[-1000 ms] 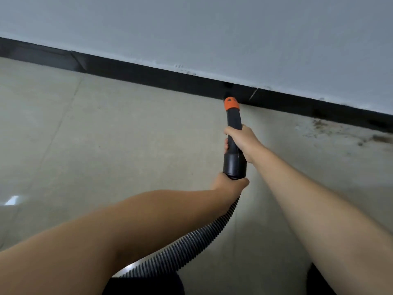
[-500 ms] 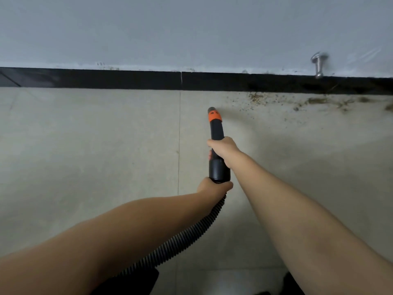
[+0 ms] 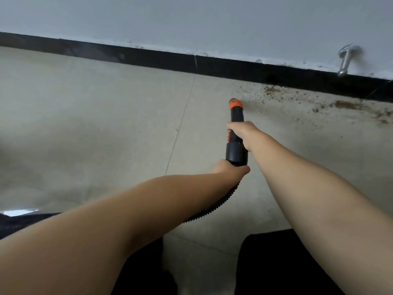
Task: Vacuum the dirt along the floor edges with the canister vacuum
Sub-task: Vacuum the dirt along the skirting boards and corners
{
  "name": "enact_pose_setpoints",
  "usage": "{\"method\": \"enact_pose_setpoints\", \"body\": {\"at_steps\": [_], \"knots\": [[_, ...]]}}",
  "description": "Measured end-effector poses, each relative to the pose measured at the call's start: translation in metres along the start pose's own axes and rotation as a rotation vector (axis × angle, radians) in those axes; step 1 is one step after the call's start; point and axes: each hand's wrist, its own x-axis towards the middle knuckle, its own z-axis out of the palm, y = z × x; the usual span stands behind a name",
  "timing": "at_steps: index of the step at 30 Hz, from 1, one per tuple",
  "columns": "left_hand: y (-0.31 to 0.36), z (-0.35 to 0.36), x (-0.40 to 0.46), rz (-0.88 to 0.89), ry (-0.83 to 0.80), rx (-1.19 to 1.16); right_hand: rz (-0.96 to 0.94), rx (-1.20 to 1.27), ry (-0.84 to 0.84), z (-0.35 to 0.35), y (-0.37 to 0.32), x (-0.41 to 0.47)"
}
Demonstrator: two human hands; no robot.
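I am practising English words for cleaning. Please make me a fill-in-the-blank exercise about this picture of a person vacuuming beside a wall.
1. The tip of the black vacuum nozzle is coloured ____.
2. The brown dirt lies on the floor to the ____ of the nozzle tip.
3. The right hand grips the nozzle, while the left hand grips the end where the ribbed ____ joins it.
4. The strip along the bottom of the wall is coloured ____.

Missing words: orange; right; hose; black

metal door stopper (image 3: 346,60) — on grey wall (image 3: 191,20)
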Motion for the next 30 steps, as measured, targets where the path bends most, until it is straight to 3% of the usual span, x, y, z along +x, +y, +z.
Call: {"method": "enact_pose_setpoints", "body": {"at_steps": [5, 12, 30], "knots": [[-0.018, 0.019, 0.016, -0.021, 0.006, -0.003, -0.019, -0.091, 0.037, -0.005, 0.013, 0.002], [-0.072, 0.038, 0.013, -0.03, -0.124, 0.028, -0.034, -0.026, 0.038, -0.009, 0.07, -0.012], [-0.064, 0.068, 0.007, 0.132, -0.173, 0.148, -0.002, 0.161, 0.192, -0.056, 0.087, -0.009]]}}
